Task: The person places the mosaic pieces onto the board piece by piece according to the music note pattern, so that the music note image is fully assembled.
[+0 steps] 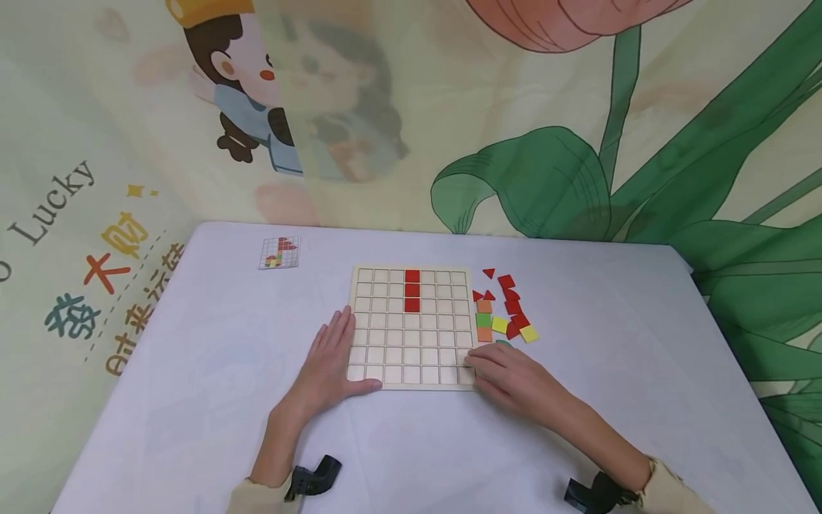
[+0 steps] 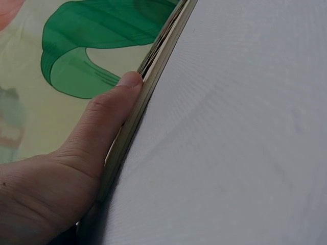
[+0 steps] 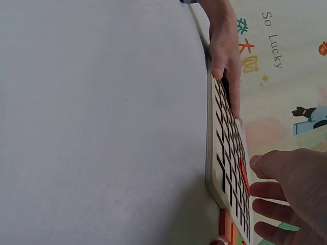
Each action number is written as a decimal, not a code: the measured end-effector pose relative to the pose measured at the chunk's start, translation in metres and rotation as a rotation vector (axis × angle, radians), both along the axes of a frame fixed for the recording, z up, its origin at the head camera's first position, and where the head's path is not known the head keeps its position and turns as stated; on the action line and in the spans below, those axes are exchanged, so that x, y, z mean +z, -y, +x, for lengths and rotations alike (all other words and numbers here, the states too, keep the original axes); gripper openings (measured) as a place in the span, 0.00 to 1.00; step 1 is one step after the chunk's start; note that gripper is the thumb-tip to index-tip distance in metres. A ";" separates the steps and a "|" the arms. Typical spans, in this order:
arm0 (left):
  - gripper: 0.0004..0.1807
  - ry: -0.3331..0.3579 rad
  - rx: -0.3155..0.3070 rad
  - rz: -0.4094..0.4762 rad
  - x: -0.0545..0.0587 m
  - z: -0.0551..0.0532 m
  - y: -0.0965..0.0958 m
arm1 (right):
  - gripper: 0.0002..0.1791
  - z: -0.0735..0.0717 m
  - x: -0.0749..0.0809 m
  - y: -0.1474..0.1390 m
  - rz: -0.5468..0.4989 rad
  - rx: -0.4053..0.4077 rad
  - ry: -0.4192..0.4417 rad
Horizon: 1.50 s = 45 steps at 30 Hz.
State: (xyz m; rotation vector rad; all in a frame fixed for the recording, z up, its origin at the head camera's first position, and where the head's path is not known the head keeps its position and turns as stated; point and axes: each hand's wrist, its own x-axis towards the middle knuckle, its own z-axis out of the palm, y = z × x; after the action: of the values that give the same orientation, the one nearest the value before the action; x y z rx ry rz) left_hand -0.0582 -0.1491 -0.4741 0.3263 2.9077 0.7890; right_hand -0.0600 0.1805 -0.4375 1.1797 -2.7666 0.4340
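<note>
A pale wooden grid board (image 1: 430, 357) lies on the white table. Three red squares (image 1: 412, 290) fill one column from its far edge. My left hand (image 1: 327, 364) rests along the board's left side, fingers straight, thumb at the near edge; the left wrist view shows that thumb (image 2: 110, 109) against the board's side. Over the lower right edge hovers my right hand (image 1: 514, 378), fingers loosely bent. In the right wrist view, its thumb (image 3: 263, 164) and fingers are spread apart with nothing between them. Just beyond it lie loose orange squares (image 1: 484, 307) and a green square (image 1: 483, 320).
Right of the board are red squares (image 1: 512, 307), small red triangles (image 1: 489, 273) and yellow squares (image 1: 529, 333). A green piece (image 1: 504, 343) is partly hidden behind the right hand. A pattern card (image 1: 279, 253) lies at the far left. A printed cloth (image 1: 359, 200) hangs behind the table.
</note>
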 end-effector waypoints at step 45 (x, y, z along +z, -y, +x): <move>0.66 0.018 -0.011 0.014 -0.002 -0.002 0.002 | 0.20 -0.030 -0.017 -0.004 0.068 -0.220 -0.021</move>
State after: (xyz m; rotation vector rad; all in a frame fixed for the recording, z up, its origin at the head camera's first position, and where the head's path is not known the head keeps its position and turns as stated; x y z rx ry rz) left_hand -0.0601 -0.1515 -0.4764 0.3344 2.8823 0.8062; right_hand -0.0899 0.1845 -0.4543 0.8718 -2.8701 0.3053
